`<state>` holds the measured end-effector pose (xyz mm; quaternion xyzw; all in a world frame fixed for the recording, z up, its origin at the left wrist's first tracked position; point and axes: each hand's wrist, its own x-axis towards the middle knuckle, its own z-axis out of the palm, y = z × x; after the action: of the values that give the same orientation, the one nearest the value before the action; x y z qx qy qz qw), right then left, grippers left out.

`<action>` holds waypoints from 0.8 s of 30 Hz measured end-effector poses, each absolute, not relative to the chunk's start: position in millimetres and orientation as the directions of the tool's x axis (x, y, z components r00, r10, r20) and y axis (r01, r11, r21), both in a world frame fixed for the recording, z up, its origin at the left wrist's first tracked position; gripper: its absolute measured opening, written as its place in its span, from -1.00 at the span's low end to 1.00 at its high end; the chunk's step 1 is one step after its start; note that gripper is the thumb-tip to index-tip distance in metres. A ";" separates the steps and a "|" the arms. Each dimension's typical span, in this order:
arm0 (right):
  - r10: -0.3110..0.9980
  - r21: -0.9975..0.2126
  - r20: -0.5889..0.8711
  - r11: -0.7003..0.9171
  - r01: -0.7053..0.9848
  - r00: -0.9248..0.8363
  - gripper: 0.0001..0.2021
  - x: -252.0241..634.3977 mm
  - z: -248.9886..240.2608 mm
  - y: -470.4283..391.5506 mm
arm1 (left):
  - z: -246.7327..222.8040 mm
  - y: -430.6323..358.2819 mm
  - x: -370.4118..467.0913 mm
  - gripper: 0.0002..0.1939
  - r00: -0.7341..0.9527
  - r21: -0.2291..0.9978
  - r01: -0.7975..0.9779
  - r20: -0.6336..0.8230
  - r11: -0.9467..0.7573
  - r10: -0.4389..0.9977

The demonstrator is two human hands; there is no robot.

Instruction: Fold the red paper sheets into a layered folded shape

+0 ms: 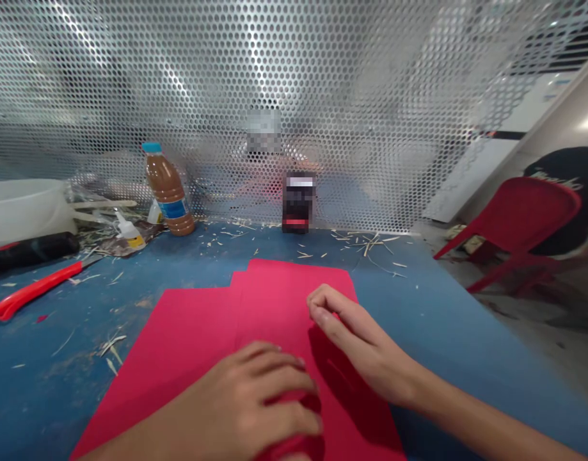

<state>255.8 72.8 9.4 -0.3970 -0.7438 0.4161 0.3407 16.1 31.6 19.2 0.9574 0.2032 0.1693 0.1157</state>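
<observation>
Sheets of red paper (198,326) lie overlapping on the blue table in front of me, one edge stepped out past the other. Over the lower part of the paper is my left hand (255,397), palm down with its fingers bent and apart. I cannot tell whether its fingertips press on the sheet. My right hand (356,339) hovers above the paper's right side and casts a shadow on it. Its thumb and fingers are pinched together; whatever is between them, if anything, is hidden.
A perforated metal panel (217,83) rises behind the table (447,346), with a phone (297,203) leaning on it. At left are a brown-filled bottle (167,189), a glue bottle (129,232), a red-handled knife (39,289) and a white tub (27,208). A red chair (533,214) is at right.
</observation>
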 end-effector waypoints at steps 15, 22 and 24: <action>0.798 -0.392 0.130 0.586 0.709 -0.588 -0.45 255.7 13.4 71.9 | -0.9 69.2 -14.1 -0.82 0.614 0.250 0.701 0.264 -0.668 0.744; 0.853 -0.666 0.130 0.453 0.593 -0.506 -0.63 254.4 10.6 67.4 | -2.8 70.0 -14.5 -0.80 0.591 0.240 0.713 0.300 -0.659 0.749; 0.842 -0.697 0.104 0.442 0.565 -0.529 -0.60 254.1 10.5 65.1 | -1.7 70.0 -14.9 -0.80 0.583 0.252 0.715 0.299 -0.652 0.756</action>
<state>254.1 65.1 10.5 -0.4296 -0.8186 0.3077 0.2252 -14.9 70.0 -1.7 0.8881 0.4141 0.1927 0.0523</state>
